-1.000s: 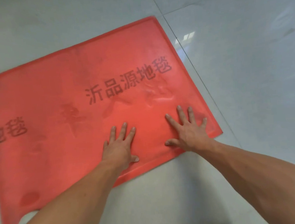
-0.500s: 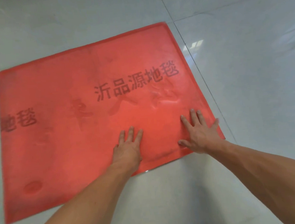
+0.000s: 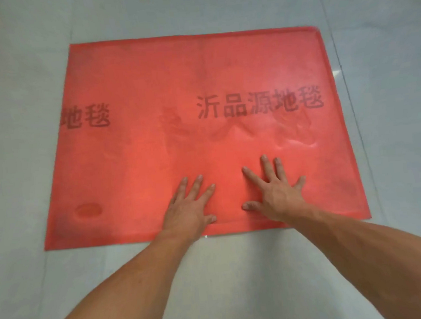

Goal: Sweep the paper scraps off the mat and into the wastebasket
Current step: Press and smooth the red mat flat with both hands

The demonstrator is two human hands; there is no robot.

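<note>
Your left hand (image 3: 187,207) and right hand (image 3: 274,192) both lie flat and open on the red mat (image 3: 197,79), fingers spread, gripping nothing, close to the mat's near edge and right of its middle. The mat lies on the pale tiled floor (image 3: 391,118), with creases just beyond your right fingertips.

No paper scraps show on the mat, and no wastebasket is in view, so you cannot judge from here where a sweep should end. If you push off the palms, the thin mat will probably slide or bunch further at those creases, and any small scraps could be trapped in the folds or flicked onto the floor.

A brown shape beyond the mat's far left corner is cut off, and blurred dark-and-white patches past its far right and near left corners cannot be identified.
</note>
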